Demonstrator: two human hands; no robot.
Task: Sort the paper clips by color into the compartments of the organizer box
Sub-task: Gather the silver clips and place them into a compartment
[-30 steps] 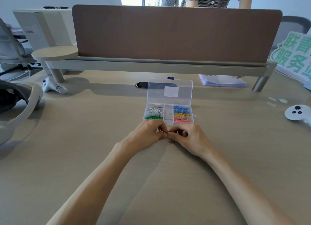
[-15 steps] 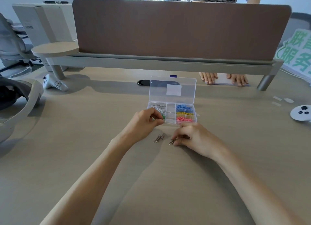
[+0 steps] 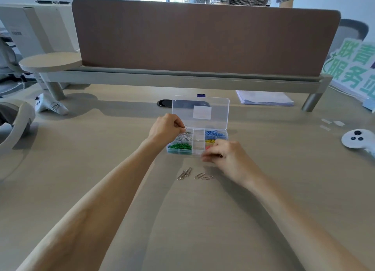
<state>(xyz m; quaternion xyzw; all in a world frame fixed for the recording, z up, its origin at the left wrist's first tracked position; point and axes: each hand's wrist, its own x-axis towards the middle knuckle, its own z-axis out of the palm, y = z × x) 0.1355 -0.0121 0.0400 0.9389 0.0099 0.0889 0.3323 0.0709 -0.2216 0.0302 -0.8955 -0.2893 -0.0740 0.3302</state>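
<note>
Your left hand (image 3: 165, 126) rose, pinching a silver clip (image 3: 185, 126) over the clear plastic organizer box (image 3: 178, 152); your blurred right hand (image 3: 229, 156), grip unclear, covered its near-right corner. Loose wire clips (image 3: 200, 175) lay below.

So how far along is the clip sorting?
Done: green clips, blue clips, yellow clips and a silver pile fill separate compartments of the organizer box. In hand: the left hand pinches a silver clip above that pile. Left: loose silver clips on the table. The right hand is blurred; its grip is unclear.
</note>
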